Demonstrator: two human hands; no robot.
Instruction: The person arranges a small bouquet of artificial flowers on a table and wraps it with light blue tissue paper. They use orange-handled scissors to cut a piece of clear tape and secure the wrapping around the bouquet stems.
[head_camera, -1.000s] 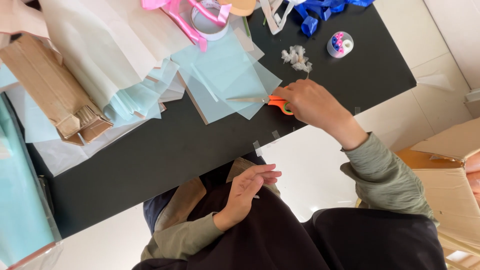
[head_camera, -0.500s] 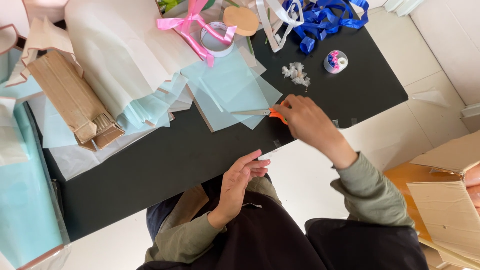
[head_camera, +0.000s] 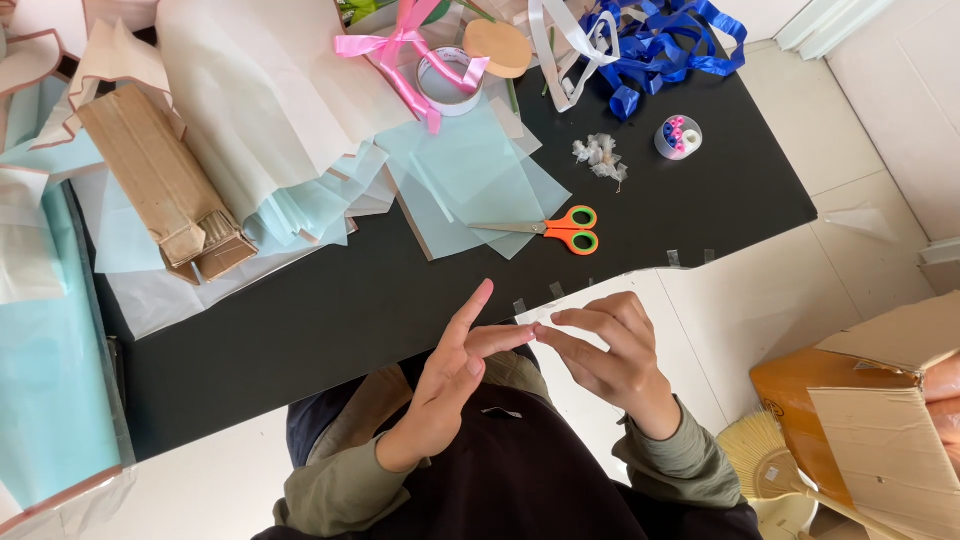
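brown cardboard box (head_camera: 880, 420) lower right, open

One pair of orange-handled scissors (head_camera: 560, 232) lies at centre frame, two bare hands, left (head_camera: 455, 375) and right (head_camera: 605, 350), below it, one white tape roll (head_camera: 447, 82) and one tangled blue ribbon (head_camera: 655, 45) along the top.
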